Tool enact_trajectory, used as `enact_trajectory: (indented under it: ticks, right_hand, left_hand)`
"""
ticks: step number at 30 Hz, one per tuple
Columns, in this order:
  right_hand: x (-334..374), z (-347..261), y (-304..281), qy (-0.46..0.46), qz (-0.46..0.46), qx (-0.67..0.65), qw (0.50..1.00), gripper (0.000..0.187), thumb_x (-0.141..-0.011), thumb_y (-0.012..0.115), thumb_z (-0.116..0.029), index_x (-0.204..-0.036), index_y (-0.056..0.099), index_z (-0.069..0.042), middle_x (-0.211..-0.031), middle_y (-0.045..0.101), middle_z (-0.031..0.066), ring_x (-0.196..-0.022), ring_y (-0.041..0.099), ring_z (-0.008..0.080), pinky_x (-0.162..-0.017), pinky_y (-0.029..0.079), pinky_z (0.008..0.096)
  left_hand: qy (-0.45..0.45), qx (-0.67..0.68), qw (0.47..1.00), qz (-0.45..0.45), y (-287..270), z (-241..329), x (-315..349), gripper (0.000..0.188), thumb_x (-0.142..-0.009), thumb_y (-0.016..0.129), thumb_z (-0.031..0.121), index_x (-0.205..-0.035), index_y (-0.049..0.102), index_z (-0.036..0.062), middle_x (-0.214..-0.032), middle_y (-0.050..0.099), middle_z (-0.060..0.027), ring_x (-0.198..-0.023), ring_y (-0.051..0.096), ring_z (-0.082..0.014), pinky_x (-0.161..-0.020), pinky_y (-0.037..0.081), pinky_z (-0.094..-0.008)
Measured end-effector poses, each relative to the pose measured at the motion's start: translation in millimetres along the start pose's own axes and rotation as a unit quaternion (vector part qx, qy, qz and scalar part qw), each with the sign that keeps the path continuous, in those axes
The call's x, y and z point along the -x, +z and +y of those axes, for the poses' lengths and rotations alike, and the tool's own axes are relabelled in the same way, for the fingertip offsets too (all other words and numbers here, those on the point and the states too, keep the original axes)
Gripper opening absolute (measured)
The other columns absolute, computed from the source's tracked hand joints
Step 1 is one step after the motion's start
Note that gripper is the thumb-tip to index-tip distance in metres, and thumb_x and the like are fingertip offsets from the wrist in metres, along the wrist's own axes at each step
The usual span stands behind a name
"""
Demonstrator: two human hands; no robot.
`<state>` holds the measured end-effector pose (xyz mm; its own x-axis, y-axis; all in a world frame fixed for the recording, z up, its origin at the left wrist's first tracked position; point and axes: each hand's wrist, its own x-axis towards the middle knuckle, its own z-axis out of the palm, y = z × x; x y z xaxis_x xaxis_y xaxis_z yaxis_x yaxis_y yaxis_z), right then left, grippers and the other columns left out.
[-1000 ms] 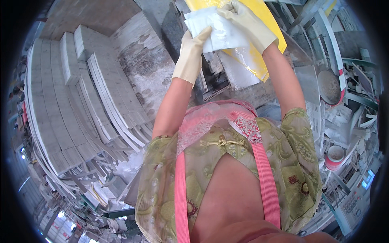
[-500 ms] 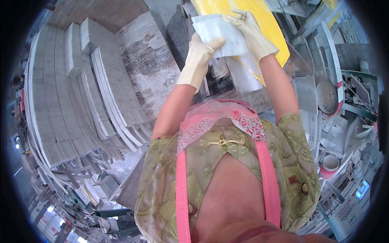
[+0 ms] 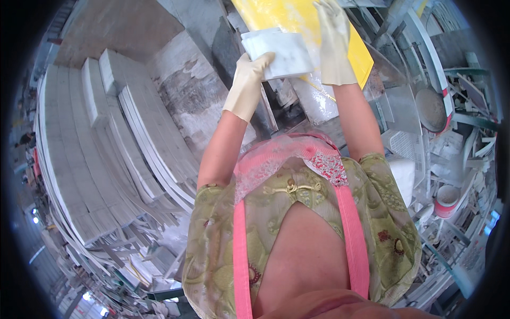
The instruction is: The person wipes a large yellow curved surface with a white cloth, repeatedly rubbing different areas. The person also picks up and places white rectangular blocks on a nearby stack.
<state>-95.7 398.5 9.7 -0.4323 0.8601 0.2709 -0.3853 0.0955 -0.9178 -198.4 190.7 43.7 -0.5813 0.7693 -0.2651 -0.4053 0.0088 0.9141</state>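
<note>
Cream rubber gloves cover both of my hands. My left hand (image 3: 248,82) grips a small stack of white, faintly grey-veined square tiles (image 3: 284,56) by the near left corner, thumb on top. At least two tiles show, slightly offset at the upper left. My right hand (image 3: 336,45) is off the tiles, to their right, over a bright yellow sheet (image 3: 363,63). Its fingers stretch toward the top edge of the picture and hold nothing that I can see. The yellow sheet looks wet or shiny in places and lies beyond and under the tiles.
Long grey slabs (image 3: 69,149) are stacked at the left, beside a stained board (image 3: 188,80). To the right stand a round dusty pan (image 3: 431,109), a white perforated crate (image 3: 406,149) and a red-and-white bucket (image 3: 446,201) amid cluttered scraps.
My right hand has let go of the tiles and moved up and away from them. The left hand, still holding the stack, sits slightly lower and farther left in view.
</note>
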Motion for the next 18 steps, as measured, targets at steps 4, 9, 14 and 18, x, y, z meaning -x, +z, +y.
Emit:
enact_trajectory:
  ticks: [4,9,14,18]
  right_hand:
    - [31.8,-25.9,-24.2,-0.025,-0.108,0.159,0.981,0.05,-0.104,0.054,-0.026,-0.145,0.045,0.003,-0.142,0.053,0.0152,-0.132,0.053,0.0221,-0.112,0.042,0.0333]
    - [51.4,-28.9,-42.2,0.111,-0.061,0.114,0.985,0.051,-0.107,0.047,-0.028,-0.149,0.041,0.0,-0.149,0.048,0.0144,-0.14,0.047,0.0245,-0.117,0.039,0.0361]
    - [14.3,-30.9,-65.2,-0.293,-0.13,0.432,0.843,0.055,-0.103,0.057,-0.031,-0.151,0.044,-0.008,-0.154,0.044,0.0129,-0.144,0.041,0.0244,-0.118,0.032,0.0351]
    - [-3.1,-14.7,-59.6,0.083,-0.119,0.067,0.987,0.064,-0.096,0.068,-0.031,-0.15,0.044,-0.006,-0.148,0.046,0.0128,-0.134,0.048,0.0227,-0.109,0.042,0.0337]
  left_hand:
    - [0.053,-0.175,0.983,-0.015,7.6,33.0,-24.5,0.056,-0.078,0.074,0.025,-0.119,0.06,-0.0103,-0.108,0.071,-0.0203,-0.098,0.07,-0.026,-0.086,0.054,-0.0334]
    - [0.037,-0.493,0.869,-0.024,57.7,74.0,-66.5,0.059,-0.073,0.072,0.032,-0.119,0.062,-0.0045,-0.113,0.071,-0.0245,-0.104,0.07,-0.0347,-0.089,0.054,-0.0386]
    - [0.013,-0.618,0.784,-0.062,115.2,37.6,-74.9,0.064,-0.076,0.067,0.034,-0.128,0.056,-0.0022,-0.115,0.069,-0.0275,-0.109,0.068,-0.0376,-0.093,0.052,-0.0395]
    - [0.006,-0.647,0.76,-0.062,135.9,8.0,-75.7,0.071,-0.075,0.071,0.037,-0.132,0.052,-0.0015,-0.126,0.065,-0.0263,-0.114,0.065,-0.0386,-0.098,0.05,-0.0403]
